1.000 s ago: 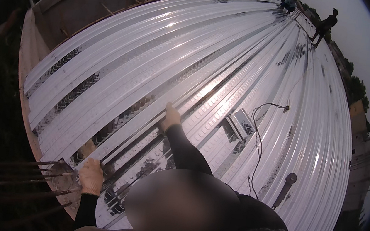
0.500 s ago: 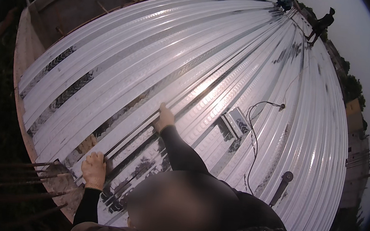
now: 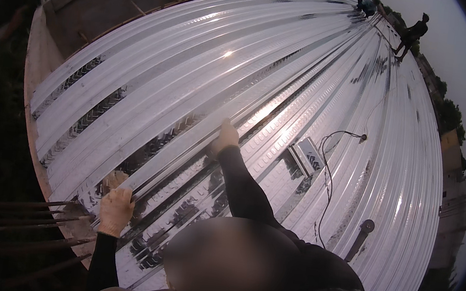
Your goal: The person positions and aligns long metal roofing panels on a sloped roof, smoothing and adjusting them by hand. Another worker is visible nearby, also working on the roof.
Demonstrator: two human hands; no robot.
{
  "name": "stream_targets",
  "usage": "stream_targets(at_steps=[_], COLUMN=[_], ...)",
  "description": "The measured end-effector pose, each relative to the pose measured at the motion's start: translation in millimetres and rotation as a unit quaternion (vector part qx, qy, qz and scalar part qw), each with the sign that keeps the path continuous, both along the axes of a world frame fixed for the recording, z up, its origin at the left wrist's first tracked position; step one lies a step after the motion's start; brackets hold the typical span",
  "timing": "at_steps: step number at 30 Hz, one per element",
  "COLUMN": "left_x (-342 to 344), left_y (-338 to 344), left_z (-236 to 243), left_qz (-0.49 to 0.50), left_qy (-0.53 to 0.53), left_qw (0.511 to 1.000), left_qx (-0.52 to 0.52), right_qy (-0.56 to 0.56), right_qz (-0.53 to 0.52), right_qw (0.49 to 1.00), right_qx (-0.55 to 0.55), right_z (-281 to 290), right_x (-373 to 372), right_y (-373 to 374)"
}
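Note:
My left hand point(image 3: 115, 212), in a pale work glove, is closed at the near-left end of a long, silvery ribbed metal decking sheet point(image 3: 177, 153). Farther up the same sheet, my right hand point(image 3: 226, 138) has its fingers curled over the long edge, the arm stretched out in a black sleeve. The fingertips of both hands are partly hidden. Between the hands, the sheet's edge runs above dark, smeared troughs of the decking point(image 3: 182, 188). Just beyond my left hand, a tan patch shows in the shiny metal, like a reflection of the glove.
A small bright metal piece point(image 3: 307, 156) lies to the right, beside a black cable point(image 3: 328, 188). Nearer is a dark rod-like tool with a round end point(image 3: 359, 240). Rusty rebar point(image 3: 35, 215) sticks out at the concrete edge point(image 3: 29, 105). Two people point(image 3: 411, 36) point(image 3: 367, 7) are far off.
My right hand has moved farther forward along the sheet. My left hand has shifted a little left and turned more upright. The whole view has swung slightly.

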State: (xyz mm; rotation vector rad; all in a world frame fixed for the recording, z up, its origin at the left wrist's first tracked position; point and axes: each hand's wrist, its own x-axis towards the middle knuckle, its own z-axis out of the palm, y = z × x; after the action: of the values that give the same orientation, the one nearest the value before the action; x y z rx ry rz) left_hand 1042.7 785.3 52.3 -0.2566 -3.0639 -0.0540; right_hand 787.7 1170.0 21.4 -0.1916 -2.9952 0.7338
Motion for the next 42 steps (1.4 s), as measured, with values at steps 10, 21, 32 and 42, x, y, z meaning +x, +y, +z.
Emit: stream_targets(at_steps=[10,21,32,42], left_x=[0,5,5,4], left_y=[-4,-5,0,2], left_z=[1,-22,-28,-30], left_qz=[-0.020,-0.021,-0.022,-0.002], left_qy=[-0.047,-0.015,0.003,-0.023], left_qw=[0.998,1.000,1.000,1.000], left_qx=[0.023,-0.002,0.010,0.014], right_qy=[-0.087,-0.018,-0.016,-0.029], right_qz=[-0.011,-0.041,-0.036,-0.022], right_qw=[0.993,0.952,0.974,0.986], right_qx=[-0.073,-0.304,-0.224,-0.164], right_z=[-1,-21,-38,-39], right_x=[-3,5,6,6], right_y=[-1,1,0,0])
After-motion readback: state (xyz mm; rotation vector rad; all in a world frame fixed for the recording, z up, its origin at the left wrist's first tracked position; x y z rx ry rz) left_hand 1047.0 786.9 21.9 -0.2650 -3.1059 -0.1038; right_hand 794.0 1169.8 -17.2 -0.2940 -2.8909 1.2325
